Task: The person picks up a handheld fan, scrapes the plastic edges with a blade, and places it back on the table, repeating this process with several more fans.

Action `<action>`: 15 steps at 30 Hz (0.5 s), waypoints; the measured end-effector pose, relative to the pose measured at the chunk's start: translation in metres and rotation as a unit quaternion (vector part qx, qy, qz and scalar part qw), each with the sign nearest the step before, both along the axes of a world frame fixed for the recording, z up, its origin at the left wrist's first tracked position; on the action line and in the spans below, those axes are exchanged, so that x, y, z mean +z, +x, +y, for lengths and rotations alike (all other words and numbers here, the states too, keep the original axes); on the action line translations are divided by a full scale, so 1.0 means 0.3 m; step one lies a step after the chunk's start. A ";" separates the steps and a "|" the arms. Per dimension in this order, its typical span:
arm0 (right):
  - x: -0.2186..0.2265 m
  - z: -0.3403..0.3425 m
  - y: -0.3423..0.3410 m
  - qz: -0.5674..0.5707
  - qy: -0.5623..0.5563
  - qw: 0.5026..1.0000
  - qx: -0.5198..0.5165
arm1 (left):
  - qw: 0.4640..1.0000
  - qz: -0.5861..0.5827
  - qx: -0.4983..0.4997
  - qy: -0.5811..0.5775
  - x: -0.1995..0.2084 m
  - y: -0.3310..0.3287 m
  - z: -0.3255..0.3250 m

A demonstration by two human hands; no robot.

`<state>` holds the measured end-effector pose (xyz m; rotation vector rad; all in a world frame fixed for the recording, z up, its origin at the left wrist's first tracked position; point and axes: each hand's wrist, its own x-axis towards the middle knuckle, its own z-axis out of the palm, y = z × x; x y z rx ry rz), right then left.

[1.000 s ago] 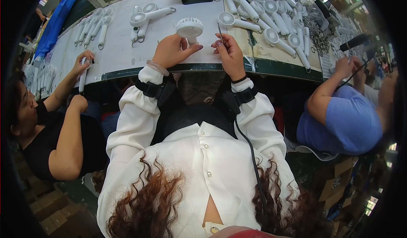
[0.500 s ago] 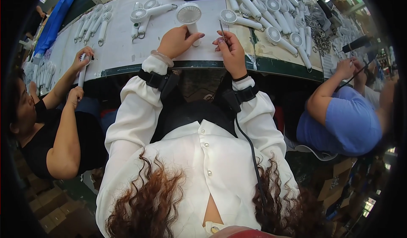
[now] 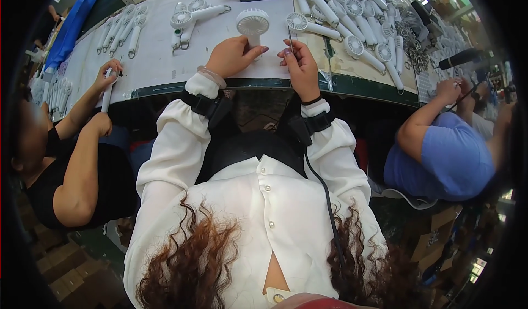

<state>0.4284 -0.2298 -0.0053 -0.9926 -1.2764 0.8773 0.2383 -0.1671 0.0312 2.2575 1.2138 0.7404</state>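
White bench (image 3: 165,67): one held fan (image 3: 252,24)

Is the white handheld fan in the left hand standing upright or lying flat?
Upright: the left hand grips the fan by its handle, round head raised above the fingers and facing the camera.

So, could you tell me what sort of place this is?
Probably a small assembly line: rows of white handheld fans lie on a long workbench, the left hand holds one fan, and co-workers sit alongside.

Single head-worn fisheye view, looking steeply down over the wearer's chest, white worktable (image 3: 159,67) near the top
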 end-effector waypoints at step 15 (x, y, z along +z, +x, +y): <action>0.002 0.005 0.005 0.003 0.004 1.000 -0.003 | 0.999 0.029 0.020 0.011 0.030 -0.001 -0.017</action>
